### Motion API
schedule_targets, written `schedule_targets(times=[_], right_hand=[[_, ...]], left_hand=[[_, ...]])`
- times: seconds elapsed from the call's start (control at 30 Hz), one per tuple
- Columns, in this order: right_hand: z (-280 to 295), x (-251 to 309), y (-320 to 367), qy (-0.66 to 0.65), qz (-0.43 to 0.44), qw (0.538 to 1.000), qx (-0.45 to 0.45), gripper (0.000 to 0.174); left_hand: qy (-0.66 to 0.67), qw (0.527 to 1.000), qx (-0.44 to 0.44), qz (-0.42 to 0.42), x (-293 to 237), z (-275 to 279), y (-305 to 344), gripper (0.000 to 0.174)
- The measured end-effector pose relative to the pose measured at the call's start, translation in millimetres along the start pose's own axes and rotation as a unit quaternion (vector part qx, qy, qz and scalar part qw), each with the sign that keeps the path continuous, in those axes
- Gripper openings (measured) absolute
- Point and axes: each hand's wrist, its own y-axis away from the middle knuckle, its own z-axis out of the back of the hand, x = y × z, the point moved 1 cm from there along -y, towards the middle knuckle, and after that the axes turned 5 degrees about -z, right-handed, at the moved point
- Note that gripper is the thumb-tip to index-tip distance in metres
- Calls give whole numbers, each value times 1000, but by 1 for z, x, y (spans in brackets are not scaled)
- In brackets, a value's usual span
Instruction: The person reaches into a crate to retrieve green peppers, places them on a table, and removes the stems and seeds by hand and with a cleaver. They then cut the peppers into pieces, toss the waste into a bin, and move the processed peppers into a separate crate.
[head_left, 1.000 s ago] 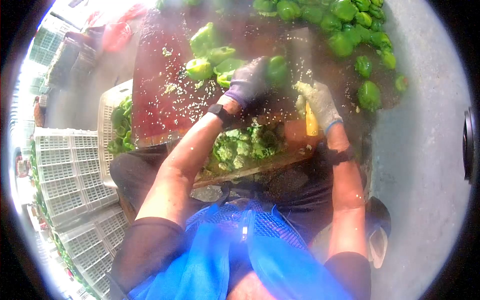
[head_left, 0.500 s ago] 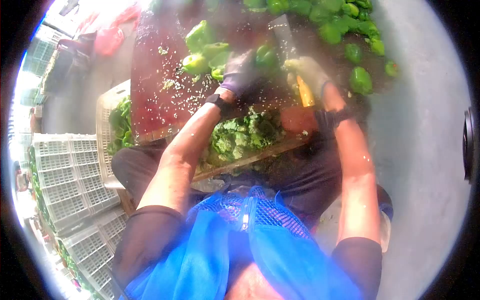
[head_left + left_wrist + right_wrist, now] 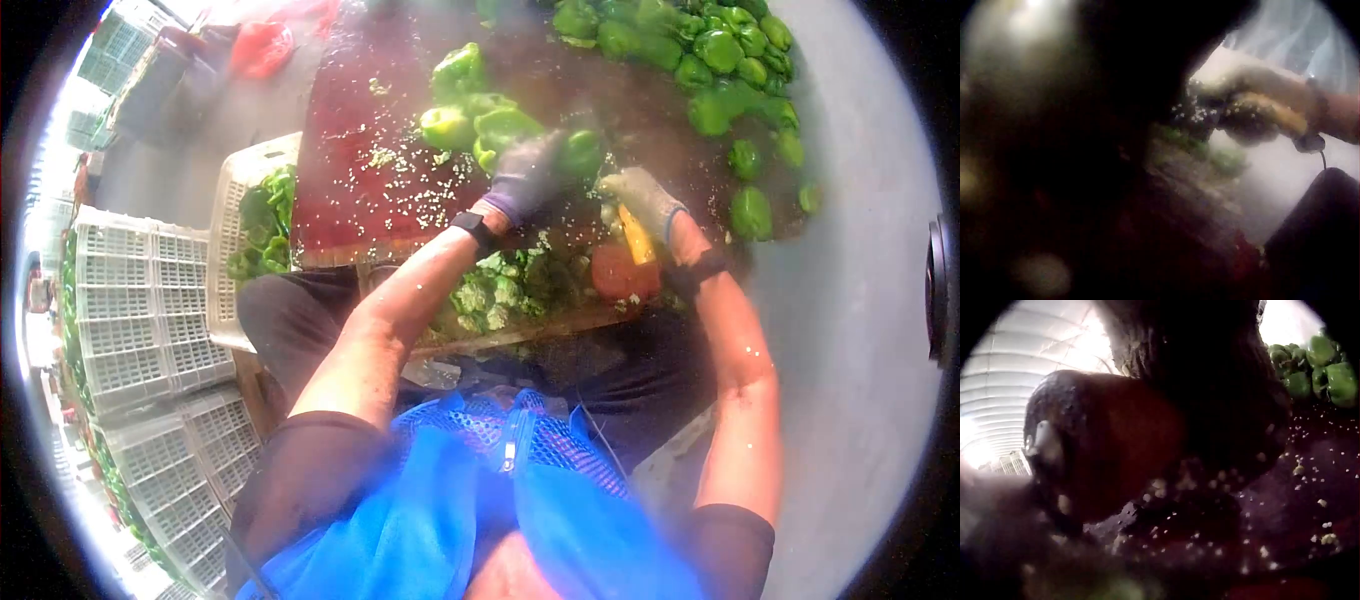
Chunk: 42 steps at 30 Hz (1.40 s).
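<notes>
Where the two hands are set near each other, above the centre of the head view, a glossy green bell pepper (image 3: 582,155) is found between them, over a dark-red, seed-strewn board (image 3: 335,200); it is touched from its lower left by the left hand (image 3: 528,175), gloved in purple-grey, and appears to be gripped there, though the fingertips are blurred and their exact curl cannot be told; by the right hand (image 3: 645,200), in a pale, soiled glove, a straight yellow tool handle (image 3: 637,238) is gripped; its long axis is slanted steeply, from upper left to lower right, its upper end lying towards the pepper's side; the tool's working end cannot be made out. Of the two hands, the left is nearer the pepper, being in contact with it; from the right hand the pepper is placed to the upper left, near but apparently apart, and on this gap the work is judged to turn.

Left of the left hand, a loose cluster of green bell peppers (image 3: 500,128) is spread; at the upper right a larger green heap (image 3: 720,50) is piled; below the hands, green-and-white scraps (image 3: 497,290) are gathered beside an orange-red block (image 3: 625,272).
</notes>
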Motion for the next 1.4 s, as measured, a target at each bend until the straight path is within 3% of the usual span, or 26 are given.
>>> schedule_targets(times=[0.07, 0.13, 0.17, 0.27, 0.3, 0.37, 0.47, 0.5, 0.53, 0.6, 0.63, 0.73, 0.77, 0.83, 0.87, 0.93, 1.0, 1.03, 1.1, 1.17, 1.23, 1.33, 1.4], right_hand=[[-1, -3, -2, -30, -7, 1000, -1, 16], [-3, -20, -29, -16, 87, 996, -28, 17], [-10, -15, -29, -40, 62, 997, -34, 18], [-23, -2, -48, -75, 50, 996, 28, 20], [-30, 1, -56, -96, 43, 994, 28, 20], [-36, -3, -69, -161, 33, 985, 58, 22], [-38, -18, -92, -381, -22, 914, 136, 19], [-41, -20, -94, -379, -16, 917, 121, 19], [-45, -21, -89, -394, 5, 910, 130, 19], [-49, -14, -79, -343, 40, 935, 80, 21], [-49, -16, -80, -272, 105, 956, 24, 21], [-34, 1, -39, -303, 173, 937, -6, 18], [-27, 3, -27, -325, 218, 920, -13, 14], [-11, -3, 1, -363, 237, 897, -83, 12], [-2, -12, 8, -385, 251, 882, -104, 12], [18, -28, 18, -414, 217, 863, -192, 18], [40, -32, 26, -446, 218, 827, -265, 31], [53, -33, 31, -423, 211, 825, -310, 32], [75, -32, 40, -470, 205, 791, -336, 28], [91, -36, 40, -490, 245, 760, -348, 25], [100, -39, 47, -499, 239, 752, -358, 24], [108, -46, 38, -502, 228, 742, -383, 27], [103, -41, 41, -510, 210, 732, -400, 27]], left_hand=[[45, 999, 5, 2, -5, 7, -5, 65], [80, 996, 2, 40, 0, 10, -15, 61], [77, 996, -5, 42, 2, 13, -16, 58], [105, 991, -86, 8, 67, -19, -27, 52], [141, 983, -23, 117, 63, -3, -28, 58], [287, 944, -34, 158, 78, 4, -33, 52], [480, 844, -45, 236, 67, 37, -43, 43], [452, 862, -85, 213, 70, 37, -45, 36], [479, 837, -112, 241, 111, 12, -55, 36], [549, 788, -136, 243, 98, 28, -54, 40], [418, 857, -123, 276, 91, 42, -55, 49], [226, 930, -97, 274, 121, 27, -71, 57], [93, 950, -39, 295, 97, 41, -74, 58], [-115, 970, -166, 138, 75, 36, -84, 53], [-216, 948, -225, 55, 57, 36, -90, 51], [-282, 897, -256, -223, 12, 44, -122, 38], [-68, 913, -230, -331, -35, 17, -161, 17], [-66, 924, -172, -335, -62, 3, -176, 22], [-214, 918, -73, -326, -117, -38, -202, 33], [-272, 907, -51, -318, -155, -77, -234, 45], [-254, 914, -69, -309, -176, -98, -253, 45], [-175, 963, 66, -195, -184, -119, -284, 39], [-165, 967, 94, -168, -172, -143, -303, 37]])
